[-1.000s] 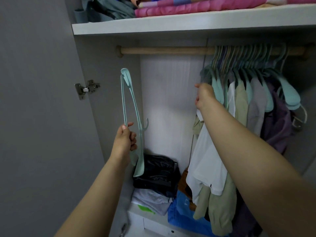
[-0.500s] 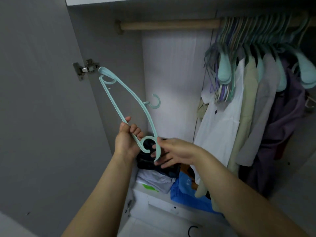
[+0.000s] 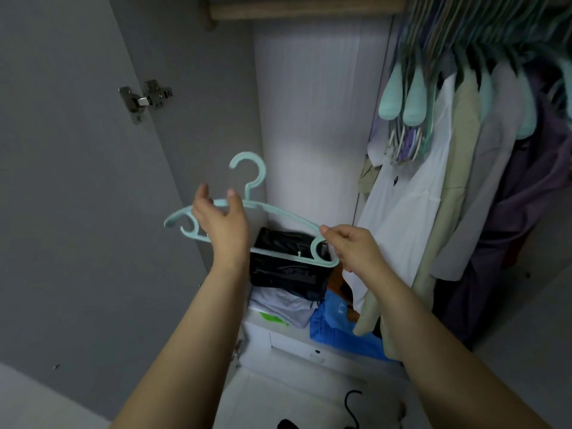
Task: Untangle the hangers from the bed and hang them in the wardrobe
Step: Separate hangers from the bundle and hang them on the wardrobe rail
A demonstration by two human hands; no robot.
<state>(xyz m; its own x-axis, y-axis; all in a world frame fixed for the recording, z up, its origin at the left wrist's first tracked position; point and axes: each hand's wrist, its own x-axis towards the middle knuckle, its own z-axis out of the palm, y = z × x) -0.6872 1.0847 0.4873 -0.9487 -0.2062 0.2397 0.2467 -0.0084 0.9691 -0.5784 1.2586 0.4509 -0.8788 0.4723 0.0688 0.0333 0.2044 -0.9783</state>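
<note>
We face an open wardrobe (image 3: 309, 119) with a pale back wall and a grey door (image 3: 77, 181) swung out at nine o'clock, its metal hinge (image 3: 145, 99) at about ten o'clock. A wooden rail (image 3: 303, 9) runs across at twelve o'clock. From one to three o'clock a crowd of hangers (image 3: 464, 41) hangs on that rail, carrying a white shirt (image 3: 405, 205), a beige shirt (image 3: 458, 187) and purple clothes (image 3: 532, 196). At the bottom of the wardrobe, near six o'clock from the centre, we see a black bag (image 3: 288, 261) lying on folded clothes (image 3: 284, 305), with a blue cloth (image 3: 337, 326) just beside them.

In the middle of our view we hold one mint-green hanger (image 3: 278, 216) in front of the wardrobe, below the rail and not on it, its hook (image 3: 250, 168) pointing up toward twelve o'clock. Our left hand (image 3: 221, 222) sits at the hanger's nine o'clock shoulder, fingers apart and loosely spread; we cannot tell whether they touch the plastic. Our right hand (image 3: 353, 246) is at the three o'clock end, its thumb and fingers pinched together on the hanger's looped end. A dark cord (image 3: 351, 404) lies on the floor at six o'clock.
</note>
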